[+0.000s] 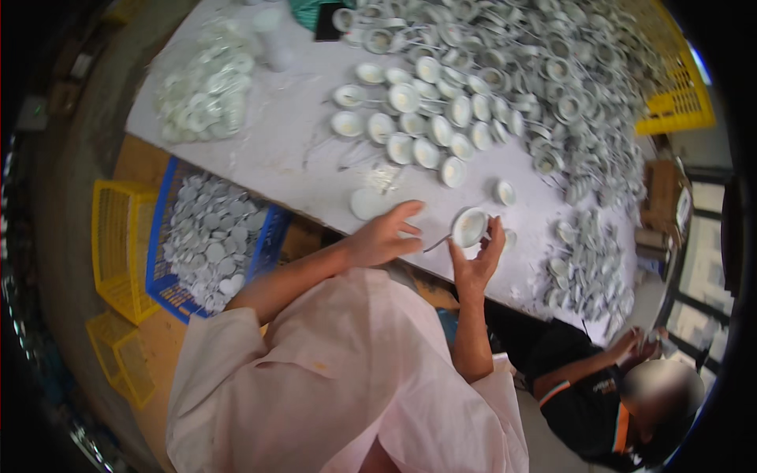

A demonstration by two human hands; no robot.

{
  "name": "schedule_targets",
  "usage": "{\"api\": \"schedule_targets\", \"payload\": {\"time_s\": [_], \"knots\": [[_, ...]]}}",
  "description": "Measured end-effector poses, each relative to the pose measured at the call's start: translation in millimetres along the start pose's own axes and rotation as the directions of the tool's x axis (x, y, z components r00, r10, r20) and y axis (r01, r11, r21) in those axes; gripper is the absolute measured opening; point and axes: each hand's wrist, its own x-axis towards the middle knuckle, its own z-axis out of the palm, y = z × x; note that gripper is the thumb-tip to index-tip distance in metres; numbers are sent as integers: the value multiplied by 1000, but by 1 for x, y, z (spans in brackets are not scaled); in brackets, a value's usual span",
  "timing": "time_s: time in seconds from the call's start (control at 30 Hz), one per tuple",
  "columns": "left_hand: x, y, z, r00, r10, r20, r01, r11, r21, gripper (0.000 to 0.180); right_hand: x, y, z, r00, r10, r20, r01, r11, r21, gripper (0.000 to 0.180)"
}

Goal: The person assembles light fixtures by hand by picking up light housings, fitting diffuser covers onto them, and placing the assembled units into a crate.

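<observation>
My right hand (476,266) grips a round white downlight fitting (470,229) by its rim, just above the table's near edge. A short dark cable (436,243) trails from the fitting toward my left hand (386,235), whose fingers are apart with nothing visible between them. Whether a fingertip touches the cable I cannot tell. Beyond my left hand, a flat white disc (367,203) lies on the table. A small round fitting (504,191) rests past the held one, and another piece (509,238) is partly hidden behind my right fingers.
Several round white fittings (403,98) stand grouped mid-table, before a large heap (552,71). A smaller pile (587,272) is at right, bagged parts (209,87) at left. A blue crate (160,236) holds white discs beside yellow crates (118,244). A co-worker (583,386) sits right.
</observation>
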Motion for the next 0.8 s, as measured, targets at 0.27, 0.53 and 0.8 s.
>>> {"api": "schedule_targets", "payload": {"time_s": [0.27,0.53,0.8], "knots": [[-34,-8,-29,978,110,-174,-97,992,83,73,-16,-46,78,838,-483,255,440,873,209,85],[-101,-9,-65,884,-33,-466,-24,993,-116,59,2,-41,102,836,-38,548,-133,954,268,77],[-164,-51,-116,693,-12,-720,-138,979,-149,47,2,36,154,803,371,466,-357,926,-121,57]]}}
